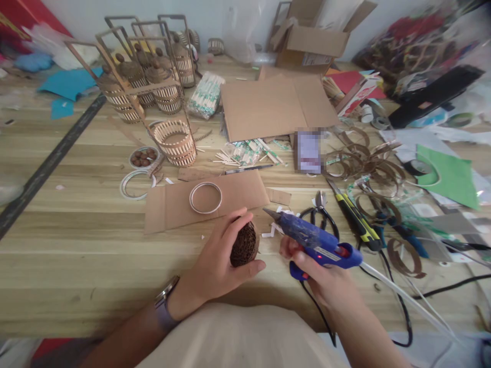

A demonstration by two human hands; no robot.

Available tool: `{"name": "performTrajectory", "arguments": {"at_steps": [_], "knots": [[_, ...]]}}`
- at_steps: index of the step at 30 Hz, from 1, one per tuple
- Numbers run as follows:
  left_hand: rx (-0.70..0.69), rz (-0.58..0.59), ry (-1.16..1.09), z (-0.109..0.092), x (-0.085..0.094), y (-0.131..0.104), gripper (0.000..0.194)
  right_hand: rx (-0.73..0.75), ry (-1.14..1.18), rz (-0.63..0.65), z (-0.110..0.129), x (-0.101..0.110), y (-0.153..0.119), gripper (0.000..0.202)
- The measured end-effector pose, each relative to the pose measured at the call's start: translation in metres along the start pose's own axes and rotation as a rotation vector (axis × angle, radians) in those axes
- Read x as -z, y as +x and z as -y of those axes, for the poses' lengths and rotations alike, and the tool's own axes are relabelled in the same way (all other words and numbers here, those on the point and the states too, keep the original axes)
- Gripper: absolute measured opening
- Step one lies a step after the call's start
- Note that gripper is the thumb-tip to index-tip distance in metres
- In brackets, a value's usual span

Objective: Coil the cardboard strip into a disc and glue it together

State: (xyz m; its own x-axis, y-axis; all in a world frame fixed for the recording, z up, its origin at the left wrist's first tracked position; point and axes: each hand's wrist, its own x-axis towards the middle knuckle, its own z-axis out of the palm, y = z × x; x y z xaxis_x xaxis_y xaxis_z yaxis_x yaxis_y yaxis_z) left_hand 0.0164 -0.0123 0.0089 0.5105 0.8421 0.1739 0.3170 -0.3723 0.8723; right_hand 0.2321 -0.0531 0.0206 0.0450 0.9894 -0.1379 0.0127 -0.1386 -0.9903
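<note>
My left hand (217, 260) is wrapped round a dark brown coil of corrugated cardboard (244, 244), its ridged spiral face turned to the right. In my right hand (322, 278) is a blue hot glue gun (310, 235), gripped by its handle, a small red light showing on its side. The gun's nozzle points left, just above and to the right of the coil, apart from it. A white glue stick (402, 301) trails out of the gun's back end. Beyond my left hand, a white ring (205, 198) lies on a flat piece of cardboard (245, 191).
Slatted basket (174, 143) with tall handle, lidded slatted pots (164, 89) and bowl of brown beads (144, 157) stand back left. On the right lie a yellow-black cutter (355, 214), pliers (320, 204), curled brown strips (360, 153) and black cables (456, 286). Cardboard box (314, 43) behind.
</note>
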Motion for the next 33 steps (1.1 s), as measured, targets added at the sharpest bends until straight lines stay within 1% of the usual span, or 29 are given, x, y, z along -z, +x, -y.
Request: {"name": "performTrajectory", "arguments": {"at_steps": [3,6,9,11,14,19,25,30,33], "knots": [[-0.044,-0.005,-0.016,0.000,0.002,0.000,0.070,0.020,-0.084,0.031,0.002,0.021,-0.007,0.042],[-0.071,0.003,-0.024,0.001,0.002,-0.001,0.071,-0.075,-0.116,0.051,0.008,0.030,-0.019,0.044],[-0.103,0.013,-0.024,0.000,0.002,-0.001,0.071,-0.173,-0.087,0.070,0.014,0.027,-0.029,0.044],[-0.120,0.019,-0.023,0.000,0.002,-0.002,0.070,-0.187,-0.093,0.082,0.017,0.023,-0.031,0.045],[-0.130,0.028,-0.017,0.000,0.002,-0.002,0.069,-0.170,-0.136,0.111,0.019,0.022,-0.030,0.046],[-0.135,0.026,-0.012,-0.001,0.003,-0.002,0.068,-0.137,-0.183,0.240,0.014,0.031,-0.025,0.043],[-0.115,0.039,0.000,0.000,0.003,-0.003,0.067,-0.140,-0.224,0.276,0.007,0.037,-0.026,0.038],[-0.128,0.043,-0.016,-0.001,0.003,-0.004,0.066,-0.140,-0.192,0.205,0.004,0.036,-0.028,0.041],[-0.146,0.043,-0.026,-0.001,0.004,-0.004,0.066,-0.137,-0.193,0.265,0.003,0.036,-0.027,0.044]]}}
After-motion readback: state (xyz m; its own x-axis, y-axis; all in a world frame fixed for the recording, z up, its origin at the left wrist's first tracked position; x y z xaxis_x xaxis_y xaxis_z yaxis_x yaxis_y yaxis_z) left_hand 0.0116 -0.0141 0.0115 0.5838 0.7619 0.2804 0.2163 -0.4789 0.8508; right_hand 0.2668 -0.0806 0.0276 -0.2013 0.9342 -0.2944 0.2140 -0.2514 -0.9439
